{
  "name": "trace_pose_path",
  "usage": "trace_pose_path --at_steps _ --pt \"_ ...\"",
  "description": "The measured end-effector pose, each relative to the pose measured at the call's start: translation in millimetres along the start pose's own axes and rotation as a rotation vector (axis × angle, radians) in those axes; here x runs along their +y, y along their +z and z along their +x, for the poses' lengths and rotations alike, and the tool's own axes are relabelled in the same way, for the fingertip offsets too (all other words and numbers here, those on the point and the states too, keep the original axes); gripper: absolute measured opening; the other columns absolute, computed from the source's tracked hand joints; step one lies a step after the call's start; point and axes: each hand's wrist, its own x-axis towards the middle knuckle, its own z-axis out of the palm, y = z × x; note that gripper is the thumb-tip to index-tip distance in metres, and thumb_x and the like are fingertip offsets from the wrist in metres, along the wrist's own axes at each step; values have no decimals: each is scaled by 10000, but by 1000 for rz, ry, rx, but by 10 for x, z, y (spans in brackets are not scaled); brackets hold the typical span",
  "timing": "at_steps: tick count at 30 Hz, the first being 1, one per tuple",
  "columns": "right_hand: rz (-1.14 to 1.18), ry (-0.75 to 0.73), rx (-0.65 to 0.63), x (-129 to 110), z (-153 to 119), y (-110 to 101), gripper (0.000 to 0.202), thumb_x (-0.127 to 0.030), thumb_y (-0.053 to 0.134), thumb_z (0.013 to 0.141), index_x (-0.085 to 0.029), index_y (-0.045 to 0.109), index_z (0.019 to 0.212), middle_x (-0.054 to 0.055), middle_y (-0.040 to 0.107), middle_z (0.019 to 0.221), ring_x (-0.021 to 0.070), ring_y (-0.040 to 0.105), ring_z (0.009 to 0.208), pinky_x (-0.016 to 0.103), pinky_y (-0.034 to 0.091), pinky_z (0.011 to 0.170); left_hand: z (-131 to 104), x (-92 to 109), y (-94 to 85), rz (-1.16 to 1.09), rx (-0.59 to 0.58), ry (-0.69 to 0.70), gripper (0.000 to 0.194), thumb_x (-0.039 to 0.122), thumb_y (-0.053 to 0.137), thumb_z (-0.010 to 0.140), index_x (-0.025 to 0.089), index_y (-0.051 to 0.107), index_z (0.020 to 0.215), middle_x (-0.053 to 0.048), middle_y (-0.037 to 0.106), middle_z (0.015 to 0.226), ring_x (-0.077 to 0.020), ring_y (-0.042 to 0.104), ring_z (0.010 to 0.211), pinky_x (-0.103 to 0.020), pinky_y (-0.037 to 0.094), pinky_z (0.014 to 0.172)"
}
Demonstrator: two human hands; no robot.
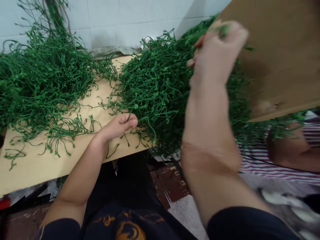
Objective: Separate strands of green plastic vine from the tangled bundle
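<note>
Thin green stems with small buds lie in a large middle pile and a left pile on a pale board. My left hand is closed in a pinch on a few green stems near the front edge of the middle pile. Raised over the pile's back right part, my right hand is curled, with a bit of green stem showing between its fingers. Loose stems are scattered on the board to the left of my left hand.
A large brown sheet rises at the right beside the pile. White tiles cover the wall behind. Another person's arm and striped clothing show at the right edge. Dark red pieces lie below the board.
</note>
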Motion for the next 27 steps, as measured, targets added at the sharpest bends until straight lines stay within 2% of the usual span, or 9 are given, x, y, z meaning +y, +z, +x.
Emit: trace_pose_path --at_steps 4,6,10,12,14,17,20,24,27 --pt "-106 -60 22 -111 -284 -171 718 -694 195 787 -163 603 527 69 610 936 201 527 1069 349 385 678 77 9 -81 -342 331 -59 261 299 503 877 162 491 656 53 447 564 -31 348 447 -155 251 415" --pt "-206 -73 92 -55 -281 -302 713 -707 215 761 -164 644 589 70 592 1011 227 490 1123 375 375 721 108 13 -126 -503 402 -164 244 308 495 884 164 495 687 44 487 587 -28 402 452 -146 278 411" --pt "-487 87 169 36 -62 -421 637 -682 423 751 -128 702 894 156 541 1127 359 435 1151 472 355 809 103 -3 -175 -653 513 -266 214 264 441 911 156 563 772 4 607 682 -49 559 576 -154 434 544" --pt "-535 88 176 -63 -95 -290 460 -556 515 805 -141 699 882 160 573 1042 369 446 1105 499 363 808 100 -23 -179 -650 526 -274 231 269 411 924 158 598 846 -18 658 777 -72 624 695 -179 483 638" --pt "-484 -7 163 -238 -280 -35 269 -407 563 828 -173 673 755 105 597 881 308 475 1012 481 385 800 110 -43 -177 -619 507 -265 275 302 383 934 158 616 918 -40 683 866 -101 654 810 -208 506 702" --pt "-311 -65 -104 -470 -663 424 224 -367 560 834 -160 639 799 97 590 837 229 505 875 419 416 794 132 -53 -162 -543 472 -247 377 375 315 948 155 619 987 -72 691 941 -142 658 910 -251 520 759" --pt "-227 37 -293 -534 -899 748 270 -366 554 832 -118 621 917 133 596 926 223 509 873 373 417 784 136 -31 -138 -513 446 -245 474 405 219 959 146 613 1001 -96 681 993 -165 648 971 -280 521 795" --pt "-131 129 -415 -486 -909 857 171 -240 464 867 -143 584 793 84 590 809 180 496 771 311 376 729 132 -14 -121 -459 472 -191 482 394 203 964 144 614 988 -98 677 967 -200 640 1016 -327 528 801" --pt "-45 135 -415 -487 -882 824 194 -190 427 862 -169 496 682 44 541 720 148 455 704 281 345 682 152 -57 -148 -431 510 -160 445 391 228 964 152 603 992 -81 681 930 -196 650 999 -315 537 766"
